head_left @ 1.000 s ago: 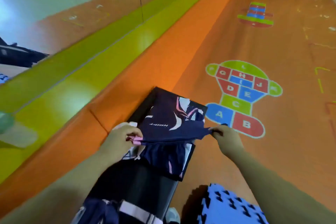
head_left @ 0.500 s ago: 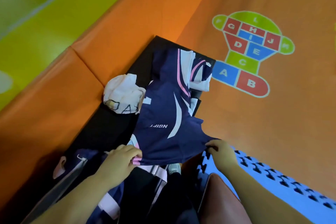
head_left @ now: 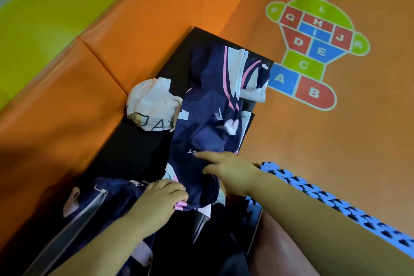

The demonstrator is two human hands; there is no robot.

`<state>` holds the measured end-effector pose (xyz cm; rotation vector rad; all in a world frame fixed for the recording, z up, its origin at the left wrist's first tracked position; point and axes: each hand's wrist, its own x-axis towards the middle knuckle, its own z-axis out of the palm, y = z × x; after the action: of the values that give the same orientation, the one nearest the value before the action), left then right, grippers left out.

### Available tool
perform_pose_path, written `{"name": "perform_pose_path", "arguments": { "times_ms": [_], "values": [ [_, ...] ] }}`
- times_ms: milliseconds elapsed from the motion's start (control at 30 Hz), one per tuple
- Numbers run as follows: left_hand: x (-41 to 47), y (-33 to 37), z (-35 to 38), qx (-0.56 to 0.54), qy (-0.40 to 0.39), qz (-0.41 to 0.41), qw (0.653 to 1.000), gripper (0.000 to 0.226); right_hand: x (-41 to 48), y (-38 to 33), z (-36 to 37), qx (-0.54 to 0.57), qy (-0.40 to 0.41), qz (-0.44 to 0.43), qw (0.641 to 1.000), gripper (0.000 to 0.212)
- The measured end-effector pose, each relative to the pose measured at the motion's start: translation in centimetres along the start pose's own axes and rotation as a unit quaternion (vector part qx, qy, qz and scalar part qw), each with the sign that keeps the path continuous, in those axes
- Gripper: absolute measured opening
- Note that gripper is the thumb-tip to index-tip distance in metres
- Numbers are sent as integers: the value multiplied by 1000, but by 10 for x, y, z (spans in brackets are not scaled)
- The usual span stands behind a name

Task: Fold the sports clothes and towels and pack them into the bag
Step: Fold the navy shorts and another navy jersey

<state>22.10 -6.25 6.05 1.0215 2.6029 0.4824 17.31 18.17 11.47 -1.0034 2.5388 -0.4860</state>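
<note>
A navy sports jersey (head_left: 206, 123) with pink and white stripes lies crumpled lengthwise on a black mat (head_left: 139, 152). My left hand (head_left: 161, 197) pinches its pink-trimmed near edge. My right hand (head_left: 228, 170) rests on the jersey's near part with the forefinger stretched out over the white lettering. A bunched white cloth (head_left: 152, 105) with dark letters sits left of the jersey. A navy bag (head_left: 94, 199) with a grey zipper lies at the lower left, by my left forearm. Another folded navy and white piece (head_left: 253, 83) lies at the mat's far end.
Orange padded floor (head_left: 313, 141) surrounds the mat, with a coloured hopscotch figure (head_left: 313, 51) to the right. A blue foam puzzle tile (head_left: 336, 197) lies under my right forearm. An orange and green padded ledge (head_left: 67, 40) runs along the left.
My right hand let go of the jersey's right corner and moved left onto the cloth. The jersey, stretched flat before, has bunched up. My left hand keeps its pinch.
</note>
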Motion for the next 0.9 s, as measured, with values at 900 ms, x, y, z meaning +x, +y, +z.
{"name": "perform_pose_path", "arguments": {
  "times_ms": [900],
  "values": [
    [22,-34,-22,-33,53,72,995,54,-4,0,75,-25,117,236,964,52]
  ]
}}
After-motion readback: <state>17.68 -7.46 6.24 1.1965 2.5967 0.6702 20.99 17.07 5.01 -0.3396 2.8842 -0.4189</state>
